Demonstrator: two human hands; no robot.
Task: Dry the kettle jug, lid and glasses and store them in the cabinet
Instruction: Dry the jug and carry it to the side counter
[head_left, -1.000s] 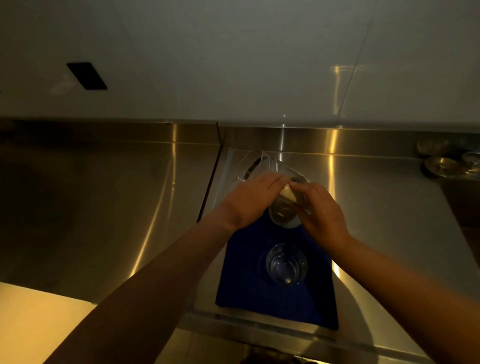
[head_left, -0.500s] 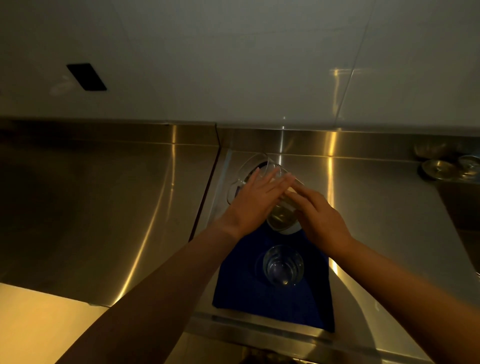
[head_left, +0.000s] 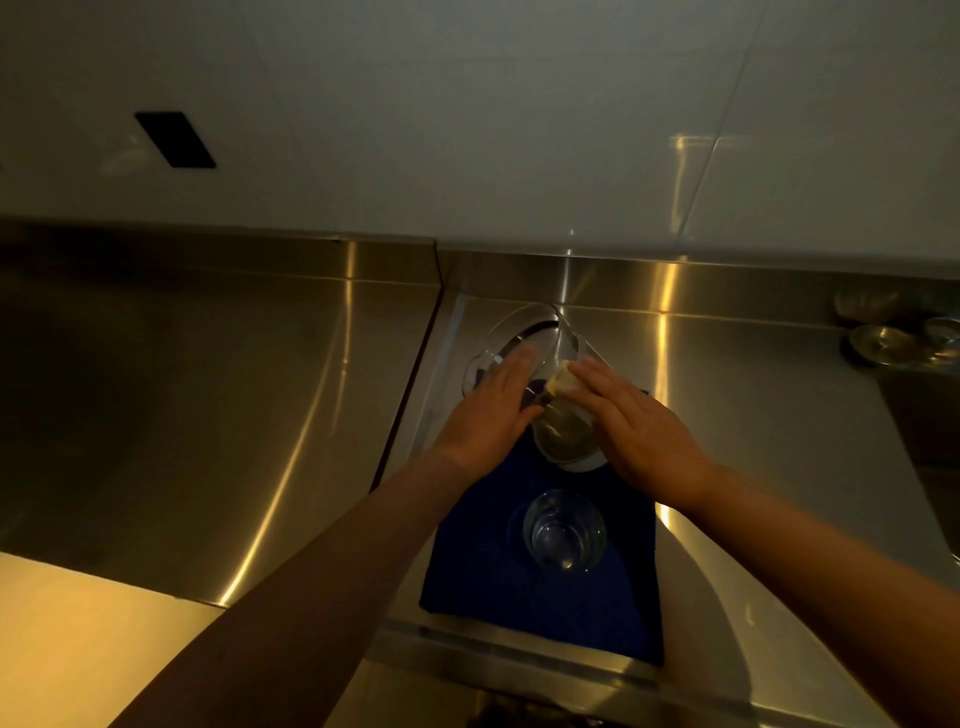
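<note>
Above blue towel (head_left: 524, 597), both hands (head_left: 488, 410) on glass jug (head_left: 535, 332)

I stand at a stainless steel counter (head_left: 218, 415) with a raised steel backsplash (head_left: 675, 286) along its far edge. A seam (head_left: 410, 395) splits the counter into two sections. Above it the wall (head_left: 467, 114) is pale tile with a dark rectangular plate (head_left: 175, 139) at the left. The light is dim and warm, streaking the steel.
</note>
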